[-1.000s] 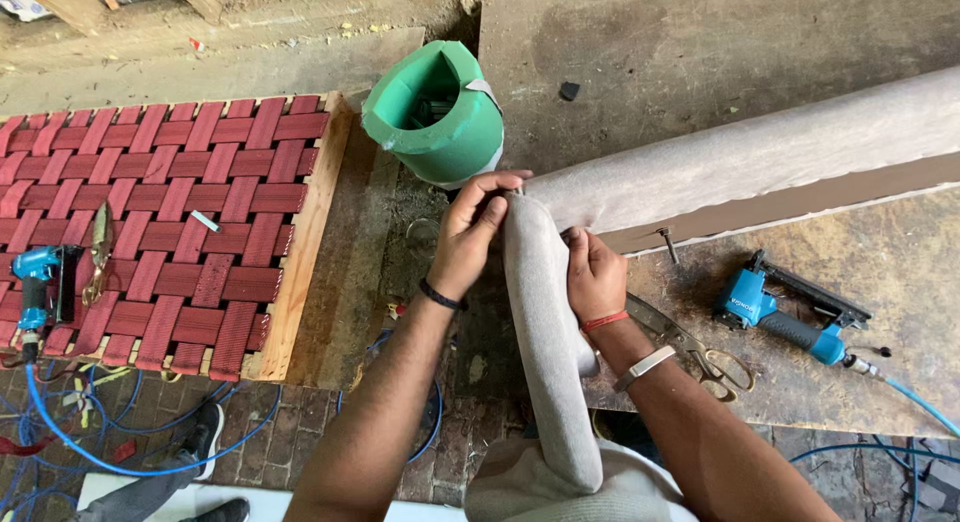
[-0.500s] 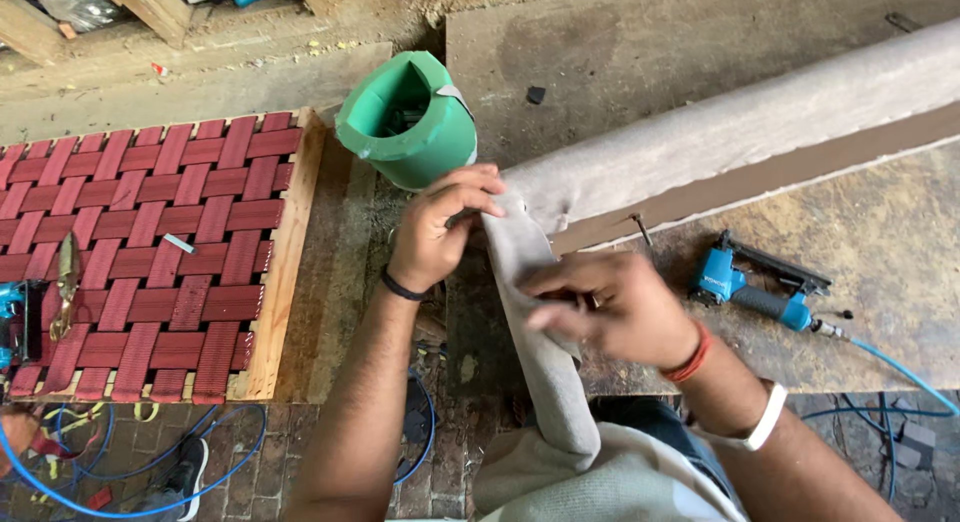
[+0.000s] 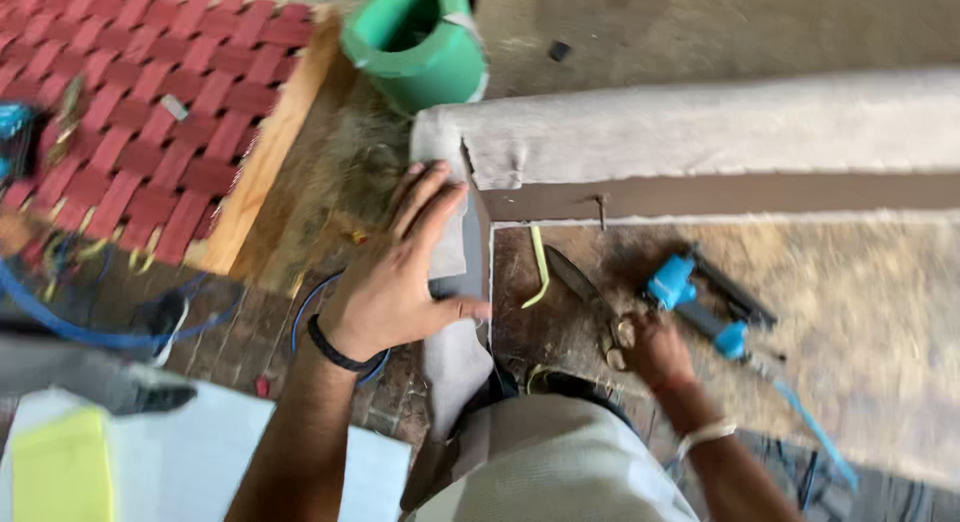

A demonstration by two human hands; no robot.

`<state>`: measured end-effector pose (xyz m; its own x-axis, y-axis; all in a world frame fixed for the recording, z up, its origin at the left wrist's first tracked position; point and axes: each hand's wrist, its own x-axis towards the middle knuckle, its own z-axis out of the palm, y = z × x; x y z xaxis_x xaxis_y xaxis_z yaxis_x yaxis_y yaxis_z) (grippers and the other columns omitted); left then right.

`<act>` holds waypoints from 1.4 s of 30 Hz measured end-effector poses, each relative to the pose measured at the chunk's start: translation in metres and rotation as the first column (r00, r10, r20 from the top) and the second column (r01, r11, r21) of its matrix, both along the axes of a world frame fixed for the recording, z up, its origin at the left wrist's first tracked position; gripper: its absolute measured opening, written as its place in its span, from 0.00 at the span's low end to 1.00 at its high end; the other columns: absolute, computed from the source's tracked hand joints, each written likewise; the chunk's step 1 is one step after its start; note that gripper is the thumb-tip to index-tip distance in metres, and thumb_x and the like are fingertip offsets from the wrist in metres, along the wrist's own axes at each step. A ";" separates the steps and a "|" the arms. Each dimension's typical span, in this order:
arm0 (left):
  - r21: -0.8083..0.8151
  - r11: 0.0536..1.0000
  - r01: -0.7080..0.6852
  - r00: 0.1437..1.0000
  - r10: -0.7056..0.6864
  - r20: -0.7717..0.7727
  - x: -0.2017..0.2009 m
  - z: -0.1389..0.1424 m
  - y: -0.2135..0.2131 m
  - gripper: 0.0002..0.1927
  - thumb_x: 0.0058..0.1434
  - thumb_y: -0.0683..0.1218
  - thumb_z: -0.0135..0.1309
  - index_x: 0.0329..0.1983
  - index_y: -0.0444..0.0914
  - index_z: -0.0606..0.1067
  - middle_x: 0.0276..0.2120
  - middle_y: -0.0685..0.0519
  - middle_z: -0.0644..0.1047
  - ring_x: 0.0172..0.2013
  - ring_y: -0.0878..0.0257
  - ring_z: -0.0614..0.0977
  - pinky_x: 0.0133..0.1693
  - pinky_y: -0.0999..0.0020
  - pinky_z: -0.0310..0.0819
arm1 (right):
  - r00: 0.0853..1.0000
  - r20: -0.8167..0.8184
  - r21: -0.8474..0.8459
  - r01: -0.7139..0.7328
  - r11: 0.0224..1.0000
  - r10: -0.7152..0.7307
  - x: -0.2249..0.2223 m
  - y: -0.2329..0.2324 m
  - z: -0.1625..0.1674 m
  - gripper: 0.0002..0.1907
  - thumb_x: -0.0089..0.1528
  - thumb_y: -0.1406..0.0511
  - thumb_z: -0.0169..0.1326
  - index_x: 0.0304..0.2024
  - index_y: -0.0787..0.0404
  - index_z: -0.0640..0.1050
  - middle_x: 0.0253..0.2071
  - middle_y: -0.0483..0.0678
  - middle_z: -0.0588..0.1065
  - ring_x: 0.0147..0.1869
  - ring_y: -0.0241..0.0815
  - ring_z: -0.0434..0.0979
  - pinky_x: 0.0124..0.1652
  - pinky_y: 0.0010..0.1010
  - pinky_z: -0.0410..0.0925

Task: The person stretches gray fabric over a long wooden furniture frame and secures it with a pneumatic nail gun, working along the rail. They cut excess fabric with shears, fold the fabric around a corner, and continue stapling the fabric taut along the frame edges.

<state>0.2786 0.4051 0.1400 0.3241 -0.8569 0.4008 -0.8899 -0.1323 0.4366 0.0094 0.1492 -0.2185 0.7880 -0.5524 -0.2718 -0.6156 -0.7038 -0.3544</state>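
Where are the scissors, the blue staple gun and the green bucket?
scissors (image 3: 590,300), head view, on the blades.
blue staple gun (image 3: 700,302), head view, on its body.
green bucket (image 3: 425,57), head view, on its outer wall.

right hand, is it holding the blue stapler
No, the right hand grips the scissors; the blue stapler lies beside it untouched.

floor: brick paving (image 3: 250,312) | bench: worn wood (image 3: 880,312) | light: daylight

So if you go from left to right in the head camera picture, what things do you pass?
Red woven webbing frame → green bucket → left hand on the grey fabric → scissors → right hand → blue staple gun.
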 end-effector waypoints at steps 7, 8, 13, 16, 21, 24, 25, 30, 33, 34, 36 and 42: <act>0.211 0.712 -0.669 0.687 0.701 -0.191 -0.008 -0.001 -0.005 0.11 0.68 0.47 0.59 0.53 0.47 0.79 0.45 0.50 0.83 0.47 0.54 0.84 0.50 0.59 0.77 | 0.971 0.161 -0.060 -0.171 0.983 0.179 0.001 0.017 -0.007 0.28 0.50 0.62 0.61 0.54 0.55 0.73 0.50 0.55 0.73 0.55 0.60 0.74 0.50 0.47 0.72; 0.390 0.537 -0.748 0.490 0.843 -0.221 -0.003 -0.002 -0.006 0.10 0.70 0.50 0.57 0.53 0.51 0.80 0.40 0.51 0.84 0.41 0.55 0.86 0.46 0.59 0.77 | 0.981 0.109 0.005 -0.159 0.987 0.158 0.003 0.011 -0.014 0.27 0.53 0.60 0.61 0.54 0.55 0.72 0.50 0.55 0.74 0.53 0.60 0.75 0.49 0.49 0.71; -0.223 0.733 -0.643 0.766 0.603 -0.224 0.028 -0.003 -0.010 0.14 0.63 0.40 0.56 0.52 0.41 0.77 0.46 0.49 0.83 0.46 0.57 0.86 0.48 0.65 0.79 | 0.987 0.159 0.272 -0.066 0.960 0.022 0.018 -0.027 -0.049 0.27 0.48 0.59 0.64 0.50 0.57 0.76 0.40 0.51 0.82 0.40 0.54 0.82 0.42 0.47 0.76; -0.099 0.764 -0.638 0.765 0.613 -0.199 0.034 -0.002 -0.017 0.20 0.58 0.46 0.64 0.54 0.40 0.75 0.41 0.48 0.81 0.41 0.56 0.84 0.41 0.65 0.77 | 0.933 -0.318 0.572 0.045 0.819 0.170 0.028 -0.050 -0.039 0.21 0.61 0.50 0.64 0.47 0.57 0.89 0.30 0.54 0.82 0.29 0.45 0.78 0.36 0.42 0.75; -0.065 0.832 -0.551 0.820 0.554 0.144 0.037 0.003 -0.031 0.20 0.49 0.53 0.71 0.45 0.45 0.82 0.42 0.47 0.80 0.39 0.53 0.82 0.38 0.62 0.77 | 0.962 -0.148 0.652 -0.079 0.754 0.230 0.016 -0.052 0.043 0.20 0.63 0.52 0.58 0.44 0.60 0.87 0.26 0.49 0.82 0.25 0.34 0.80 0.28 0.25 0.74; -0.103 0.807 -0.582 0.798 0.591 0.119 0.039 0.002 -0.029 0.09 0.56 0.49 0.69 0.37 0.44 0.82 0.36 0.55 0.81 0.36 0.56 0.82 0.37 0.61 0.76 | 0.965 -0.262 0.716 0.175 0.675 0.027 0.011 -0.055 0.101 0.19 0.59 0.57 0.62 0.50 0.59 0.83 0.26 0.52 0.83 0.24 0.38 0.75 0.26 0.29 0.71; -0.157 0.801 -0.577 0.793 0.596 0.124 0.041 0.000 -0.027 0.08 0.58 0.48 0.68 0.37 0.43 0.82 0.35 0.55 0.80 0.36 0.57 0.82 0.37 0.61 0.77 | 0.941 -0.335 0.704 0.287 0.650 -0.053 0.017 -0.053 0.114 0.21 0.58 0.58 0.63 0.52 0.57 0.81 0.27 0.53 0.83 0.23 0.40 0.72 0.26 0.30 0.69; -0.255 0.764 -0.593 0.780 0.623 0.052 0.035 -0.015 -0.025 0.04 0.60 0.44 0.66 0.37 0.42 0.82 0.35 0.56 0.81 0.29 0.62 0.81 0.29 0.66 0.75 | 0.907 0.386 0.884 -0.416 0.212 0.169 0.061 -0.082 0.166 0.32 0.61 0.45 0.47 0.44 0.69 0.77 0.21 0.49 0.78 0.17 0.35 0.76 0.18 0.26 0.73; -0.388 0.775 -0.499 0.803 0.581 0.128 0.030 -0.021 -0.024 0.05 0.60 0.40 0.64 0.38 0.40 0.81 0.37 0.55 0.79 0.34 0.62 0.81 0.34 0.67 0.77 | 0.888 0.371 0.889 -0.424 0.171 0.273 0.101 -0.090 0.190 0.29 0.59 0.47 0.55 0.46 0.67 0.77 0.23 0.48 0.75 0.17 0.36 0.72 0.16 0.26 0.69; -0.421 0.770 -0.479 0.804 0.577 0.141 0.029 -0.022 -0.023 0.05 0.60 0.39 0.63 0.39 0.40 0.81 0.37 0.55 0.79 0.36 0.61 0.81 0.36 0.67 0.78 | 0.916 0.311 0.933 -0.346 0.105 0.251 0.112 -0.091 0.199 0.30 0.58 0.47 0.56 0.48 0.66 0.78 0.24 0.48 0.74 0.18 0.36 0.70 0.15 0.27 0.67; -0.443 0.777 -0.447 0.822 0.552 0.139 0.028 -0.022 -0.023 0.05 0.60 0.37 0.62 0.38 0.40 0.81 0.37 0.56 0.78 0.37 0.61 0.81 0.37 0.67 0.78 | 0.923 0.284 0.930 -0.331 0.158 0.261 0.127 -0.096 0.223 0.30 0.59 0.43 0.54 0.34 0.65 0.76 0.20 0.46 0.73 0.17 0.35 0.69 0.14 0.25 0.65; -0.398 0.806 -0.439 0.838 0.527 0.141 0.025 -0.016 -0.020 0.07 0.55 0.35 0.62 0.33 0.40 0.80 0.34 0.55 0.78 0.36 0.57 0.80 0.35 0.63 0.75 | 0.905 0.190 0.875 -0.332 0.353 0.380 0.163 -0.094 0.279 0.34 0.56 0.38 0.51 0.19 0.61 0.72 0.13 0.42 0.68 0.13 0.34 0.70 0.14 0.25 0.66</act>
